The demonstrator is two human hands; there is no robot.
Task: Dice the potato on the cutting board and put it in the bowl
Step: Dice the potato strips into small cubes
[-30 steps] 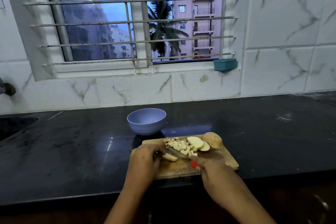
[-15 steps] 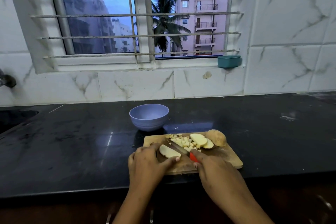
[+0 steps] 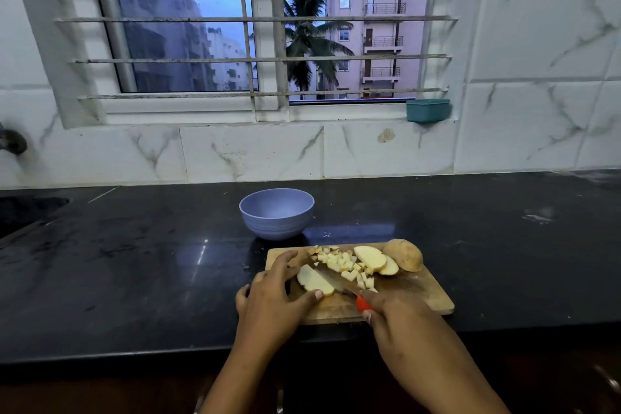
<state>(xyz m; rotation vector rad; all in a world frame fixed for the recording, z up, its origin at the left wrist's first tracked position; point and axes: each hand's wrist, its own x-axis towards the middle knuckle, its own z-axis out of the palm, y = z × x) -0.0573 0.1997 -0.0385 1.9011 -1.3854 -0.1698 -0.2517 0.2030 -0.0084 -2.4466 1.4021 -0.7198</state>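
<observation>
A wooden cutting board (image 3: 423, 296) lies on the black counter near its front edge. My left hand (image 3: 272, 302) holds a pale potato slice (image 3: 314, 281) flat on the board between thumb and fingers. My right hand (image 3: 400, 319) grips a red-handled knife (image 3: 361, 303), whose blade lies beside the slice. A heap of diced potato (image 3: 342, 264) sits mid-board, with two more slices (image 3: 373, 259) and an unpeeled potato end (image 3: 405, 255) at the far right corner. An empty lavender bowl (image 3: 276, 213) stands just behind the board.
The black counter (image 3: 134, 262) runs wide left and right. A sink edge (image 3: 30, 212) shows at far left, with a tap (image 3: 11, 143) above. A teal container (image 3: 427, 110) sits on the window sill. The marble-tiled wall rises behind.
My left hand has turned the potato slice out from under its fingers and now pins it flat; the knife blade has come up against the slice. The view has tilted down slightly.
</observation>
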